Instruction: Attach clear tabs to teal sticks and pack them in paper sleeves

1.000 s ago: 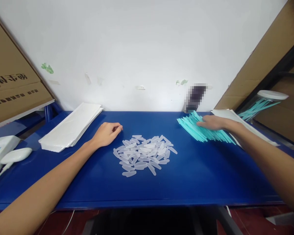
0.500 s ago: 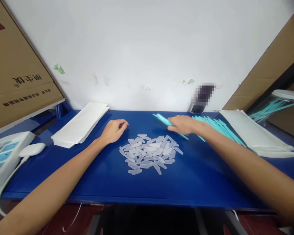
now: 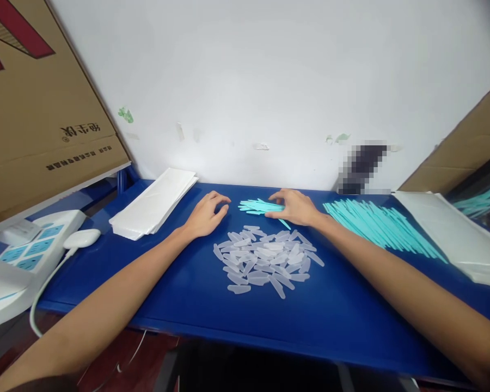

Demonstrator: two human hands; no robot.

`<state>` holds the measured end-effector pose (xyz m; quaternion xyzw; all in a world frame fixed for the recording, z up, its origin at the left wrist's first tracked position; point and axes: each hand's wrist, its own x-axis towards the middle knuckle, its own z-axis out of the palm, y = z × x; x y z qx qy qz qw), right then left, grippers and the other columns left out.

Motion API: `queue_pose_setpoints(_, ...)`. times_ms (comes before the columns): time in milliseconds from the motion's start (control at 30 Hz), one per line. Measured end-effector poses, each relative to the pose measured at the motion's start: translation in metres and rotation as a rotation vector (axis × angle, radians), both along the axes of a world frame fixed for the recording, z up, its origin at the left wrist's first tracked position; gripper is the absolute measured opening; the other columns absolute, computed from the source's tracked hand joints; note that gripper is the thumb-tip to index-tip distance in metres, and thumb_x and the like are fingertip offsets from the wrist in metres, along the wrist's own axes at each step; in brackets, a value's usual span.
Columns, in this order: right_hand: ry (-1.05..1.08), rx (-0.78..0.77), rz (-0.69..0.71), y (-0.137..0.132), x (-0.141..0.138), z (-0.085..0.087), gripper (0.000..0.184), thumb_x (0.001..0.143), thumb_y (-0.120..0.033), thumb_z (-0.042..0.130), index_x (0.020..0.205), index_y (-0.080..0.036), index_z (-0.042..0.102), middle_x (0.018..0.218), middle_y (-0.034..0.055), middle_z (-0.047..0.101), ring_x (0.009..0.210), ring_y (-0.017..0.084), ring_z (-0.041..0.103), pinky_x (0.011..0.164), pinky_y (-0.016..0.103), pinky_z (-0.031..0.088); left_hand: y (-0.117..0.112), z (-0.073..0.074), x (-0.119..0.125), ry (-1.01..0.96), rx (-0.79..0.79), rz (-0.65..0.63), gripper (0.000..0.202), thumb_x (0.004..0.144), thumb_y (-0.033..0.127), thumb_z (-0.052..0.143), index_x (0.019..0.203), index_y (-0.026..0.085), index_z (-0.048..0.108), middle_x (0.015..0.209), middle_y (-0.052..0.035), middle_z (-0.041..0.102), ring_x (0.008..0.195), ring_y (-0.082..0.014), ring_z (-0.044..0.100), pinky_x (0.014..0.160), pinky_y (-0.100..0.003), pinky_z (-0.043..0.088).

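A small bunch of thin turquoise sticks (image 3: 258,206) is at the back middle of the blue table. My right hand (image 3: 294,207) has its thumb and fingers around the right end of this bunch. One stick pokes out below the fingers, apart from the others. To the left of the bunch, my left hand (image 3: 209,213) is open and holds nothing, its thumb and fingers apart. A heap of frosted, translucent blade-shaped pieces (image 3: 265,256) lies in front of both hands. Right of my right hand spreads a larger pile of turquoise sticks (image 3: 381,226).
White flat packs (image 3: 153,204) are stacked at the back left, with more white packs (image 3: 449,234) at the right. A power strip (image 3: 44,245) with a white plug and cable sits at the left edge. Cardboard boxes flank the blue table (image 3: 179,305), and a wall stands behind.
My right hand has moved slightly left with the bunch of sticks, which now lies lower by the table. My left hand has opened its fingers. The view has turned left.
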<state>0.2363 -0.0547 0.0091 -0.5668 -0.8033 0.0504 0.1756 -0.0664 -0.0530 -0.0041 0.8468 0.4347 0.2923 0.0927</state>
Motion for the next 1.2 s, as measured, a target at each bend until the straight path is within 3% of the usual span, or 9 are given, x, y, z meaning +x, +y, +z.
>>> queue_pose_setpoints(133, 0.16, 0.088, -0.091, -0.005, 0.01, -0.005, 0.044, 0.086, -0.059, 0.061, 0.111, -0.024, 0.072, 0.104, 0.0051, 0.073, 0.086, 0.023, 0.065, 0.073, 0.037, 0.046, 0.002, 0.002, 0.006, -0.025, -0.004, -0.041, 0.037, 0.099, 0.039, 0.044, 0.121, 0.017, 0.065, 0.121, -0.0107, 0.064, 0.114, -0.0251, 0.061, 0.104, -0.043, 0.047)
queue_pose_setpoints(233, 0.186, 0.015, 0.025, -0.007, 0.015, -0.007, 0.045, 0.09, -0.053, 0.056, 0.122, -0.024, 0.068, 0.111, 0.0076, 0.072, 0.093, 0.025, 0.065, 0.079, 0.041, 0.049, 0.008, 0.004, 0.018, 0.04, -0.027, -0.133, 0.043, 0.1, 0.043, 0.044, 0.132, 0.018, 0.059, 0.136, -0.0128, 0.06, 0.129, -0.0265, 0.055, 0.112, -0.046, 0.041)
queue_pose_setpoints(333, 0.147, -0.051, 0.174, -0.008, 0.02, -0.008, 0.062, 0.083, -0.052, 0.066, 0.139, -0.024, 0.058, 0.123, 0.0108, 0.068, 0.11, 0.031, 0.06, 0.089, 0.047, 0.049, 0.019, 0.01, 0.034, 0.193, -0.101, -0.212, 0.057, 0.098, 0.052, 0.048, 0.148, 0.023, 0.046, 0.158, -0.0137, 0.043, 0.147, -0.0325, 0.037, 0.118, -0.056, 0.031)
queue_pose_setpoints(500, 0.182, -0.037, 0.234, -0.008, 0.024, -0.013, 0.062, 0.075, -0.024, 0.066, 0.136, -0.021, 0.058, 0.123, 0.0101, 0.068, 0.112, 0.03, 0.061, 0.096, 0.049, 0.048, 0.038, 0.021, 0.06, 0.366, -0.171, -0.271, 0.082, 0.087, 0.061, 0.061, 0.156, 0.026, 0.035, 0.168, -0.0149, 0.023, 0.155, -0.0402, 0.018, 0.121, -0.065, 0.018)
queue_pose_setpoints(733, 0.332, 0.02, 0.186, -0.005, 0.021, -0.021, 0.045, 0.074, -0.005, 0.054, 0.113, -0.021, 0.07, 0.116, 0.0045, 0.075, 0.106, 0.023, 0.068, 0.095, 0.039, 0.052, 0.036, 0.01, 0.046, 0.287, -0.135, -0.21, 0.064, 0.094, 0.055, 0.054, 0.149, 0.024, 0.047, 0.162, -0.0161, 0.035, 0.15, -0.0374, 0.031, 0.118, -0.061, 0.029)
queue_pose_setpoints(867, 0.34, 0.055, 0.124, -0.007, 0.02, -0.023, 0.047, 0.076, -0.001, 0.049, 0.114, -0.02, 0.072, 0.119, 0.0059, 0.074, 0.11, 0.024, 0.068, 0.098, 0.041, 0.051, 0.031, 0.0, 0.032, 0.125, -0.058, -0.146, 0.047, 0.098, 0.046, 0.049, 0.136, 0.019, 0.059, 0.146, -0.0164, 0.052, 0.135, -0.0327, 0.051, 0.112, -0.054, 0.042)
queue_pose_setpoints(1000, 0.426, 0.141, 0.049, -0.01, 0.023, -0.025, 0.038, 0.082, -0.006, 0.051, 0.11, -0.02, 0.074, 0.119, 0.0074, 0.073, 0.11, 0.024, 0.067, 0.097, 0.043, 0.052, 0.031, -0.003, 0.031, 0.012, 0.052, -0.223, 0.034, 0.101, 0.035, 0.044, 0.12, 0.019, 0.067, 0.128, -0.0131, 0.065, 0.12, -0.0262, 0.061, 0.105, -0.048, 0.049)
queue_pose_setpoints(1100, 0.427, 0.166, 0.104, -0.011, 0.024, -0.026, 0.024, 0.084, -0.017, 0.06, 0.102, -0.022, 0.076, 0.121, 0.0073, 0.072, 0.111, 0.025, 0.067, 0.095, 0.044, 0.053, 0.03, -0.001, 0.033, -0.097, 0.068, -0.318, 0.03, 0.101, 0.033, 0.046, 0.11, 0.02, 0.071, 0.122, -0.0105, 0.07, 0.114, -0.0226, 0.065, 0.099, -0.042, 0.052)
queue_pose_setpoints(1200, 0.364, 0.139, 0.15, -0.013, 0.024, -0.026, 0.016, 0.087, -0.033, 0.066, 0.093, -0.024, 0.078, 0.127, 0.0076, 0.069, 0.114, 0.028, 0.064, 0.091, 0.045, 0.054, 0.026, 0.001, 0.032, -0.241, 0.112, -0.266, 0.023, 0.093, 0.033, 0.057, 0.101, 0.018, 0.073, 0.11, -0.0095, 0.074, 0.101, -0.0209, 0.069, 0.089, -0.035, 0.054)
